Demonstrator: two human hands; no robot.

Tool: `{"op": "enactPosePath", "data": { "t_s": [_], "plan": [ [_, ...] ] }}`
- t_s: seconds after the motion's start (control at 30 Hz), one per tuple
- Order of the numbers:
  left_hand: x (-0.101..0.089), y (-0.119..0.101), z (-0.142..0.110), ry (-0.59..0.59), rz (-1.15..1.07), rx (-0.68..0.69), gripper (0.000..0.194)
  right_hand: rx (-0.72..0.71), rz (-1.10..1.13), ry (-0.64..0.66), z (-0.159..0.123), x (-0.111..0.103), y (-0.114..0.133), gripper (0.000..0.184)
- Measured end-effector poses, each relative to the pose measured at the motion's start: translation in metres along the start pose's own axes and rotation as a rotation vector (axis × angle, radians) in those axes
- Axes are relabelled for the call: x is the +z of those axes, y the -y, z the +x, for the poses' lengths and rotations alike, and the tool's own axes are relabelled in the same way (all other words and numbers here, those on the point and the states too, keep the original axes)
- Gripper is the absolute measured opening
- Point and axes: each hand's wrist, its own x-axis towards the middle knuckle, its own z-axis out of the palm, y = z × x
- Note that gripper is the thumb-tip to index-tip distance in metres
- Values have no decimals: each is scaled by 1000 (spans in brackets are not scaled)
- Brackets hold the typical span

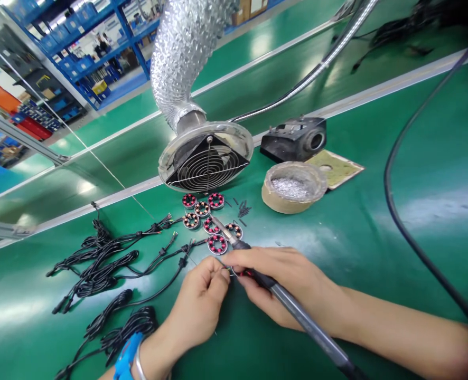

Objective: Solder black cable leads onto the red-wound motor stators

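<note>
My right hand (293, 282) is closed around a soldering iron (297, 311), its metal tip pointing up and left over the wound coil rings (217, 244). A further ring with red windings (246, 273) shows partly between the right fingertips, mostly hidden by the hand and the iron. Close beside it, my left hand (204, 295) pinches a thin wire (230, 272) at the ring; the exact contact is covered by the fingers. Several stator-like rings with red or copper windings lie just beyond both hands. A blue band (128, 359) is on the left wrist.
Bundled black cables (95, 264) lie on the left of the green table. A fume extractor hood (206, 158) on a silver duct stands behind the rings. Short black tube pieces (243, 209), a round tub (293, 190), a black iron holder (295, 138) and a yellowish pad (339, 169) sit to the right.
</note>
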Motion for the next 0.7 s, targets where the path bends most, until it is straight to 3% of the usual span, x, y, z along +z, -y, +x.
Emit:
{"op": "enactPosePath", "data": {
  "t_s": [0.13,0.33,0.7],
  "plan": [
    [3,-3,0,-37,-1,5,34,-30,-13,-25,1,-17,4,36],
    [4,-3,0,-61,1,6,30,53,24,1,-3,-46,16,34],
    [7,-5,2,-74,28,-2,28,93,152,-8,0,-45,19,21]
  ]
}}
